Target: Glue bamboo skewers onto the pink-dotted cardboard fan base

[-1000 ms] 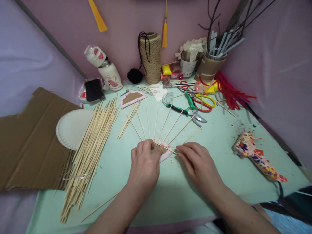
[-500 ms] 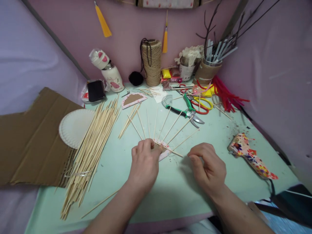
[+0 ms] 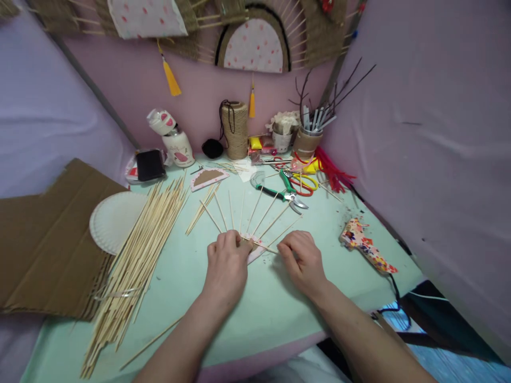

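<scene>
My left hand (image 3: 228,263) is closed over a small half-round cardboard piece (image 3: 256,255) with a pink-spotted white edge, pressing it on the table. Several thin bamboo skewers (image 3: 267,215) fan out from this piece toward the back. Across its base lies another bamboo skewer (image 3: 268,248), slanting down to the right. My right hand (image 3: 304,261) has its thumb and forefinger pinched at that skewer's right end. My left fingers hide part of the cardboard piece and the skewer's other end.
A big bundle of skewers (image 3: 138,266) lies left, beside a paper plate (image 3: 112,221) and cardboard (image 3: 48,239). Green-handled pruning shears (image 3: 275,193), scissors (image 3: 305,186) and a twine spool (image 3: 236,133) are behind. A flower-patterned glue gun (image 3: 367,247) lies right.
My right hand has moved left and now meets the end of the crosswise skewer. My left hand stays on the cardboard piece. The view has tilted up, showing more of the wall hangings.
</scene>
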`<state>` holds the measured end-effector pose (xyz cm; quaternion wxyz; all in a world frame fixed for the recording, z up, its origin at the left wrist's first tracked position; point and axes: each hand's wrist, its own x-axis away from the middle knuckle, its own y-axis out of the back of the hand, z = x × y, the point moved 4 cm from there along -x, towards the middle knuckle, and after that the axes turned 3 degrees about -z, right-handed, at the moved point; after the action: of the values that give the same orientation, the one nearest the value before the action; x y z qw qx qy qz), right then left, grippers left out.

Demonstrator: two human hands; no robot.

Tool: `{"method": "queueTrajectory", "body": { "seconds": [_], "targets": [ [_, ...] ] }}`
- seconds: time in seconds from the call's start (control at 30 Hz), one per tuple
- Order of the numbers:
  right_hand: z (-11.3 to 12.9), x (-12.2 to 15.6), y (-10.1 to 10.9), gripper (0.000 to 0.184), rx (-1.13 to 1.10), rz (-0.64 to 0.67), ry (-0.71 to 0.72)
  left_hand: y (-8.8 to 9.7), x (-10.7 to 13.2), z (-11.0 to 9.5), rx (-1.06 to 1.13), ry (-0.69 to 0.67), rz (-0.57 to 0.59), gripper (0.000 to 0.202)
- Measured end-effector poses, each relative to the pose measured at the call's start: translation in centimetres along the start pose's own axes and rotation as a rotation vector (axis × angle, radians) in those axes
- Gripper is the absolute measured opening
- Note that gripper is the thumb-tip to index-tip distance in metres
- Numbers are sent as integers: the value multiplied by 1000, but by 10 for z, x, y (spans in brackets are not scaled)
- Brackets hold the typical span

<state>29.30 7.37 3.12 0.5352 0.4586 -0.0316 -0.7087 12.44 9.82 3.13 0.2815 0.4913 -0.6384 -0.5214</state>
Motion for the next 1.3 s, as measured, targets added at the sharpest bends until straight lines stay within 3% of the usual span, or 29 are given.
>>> {"method": "queueTrajectory", "body": {
  "seconds": [0.5,0.67,0.87,1.0,1.3],
  "targets": [
    [-13,1,-13,36,155,-3,-76,2,1,1,-10,-47,-52,28],
    [-15,12,1,37,216,-26,-113,4,2,1,-16,-59,-62,30],
    [-13,53,26,40,326,5,-169,3,2,1,-15,-64,-49,32],
    [-11,67,23,37,399,44,-170,1,0,3,-29,-44,-34,32],
    [-10,63,16,32,487,78,-195,-2,-4,3,-81,-34,6,36]
  ]
}}
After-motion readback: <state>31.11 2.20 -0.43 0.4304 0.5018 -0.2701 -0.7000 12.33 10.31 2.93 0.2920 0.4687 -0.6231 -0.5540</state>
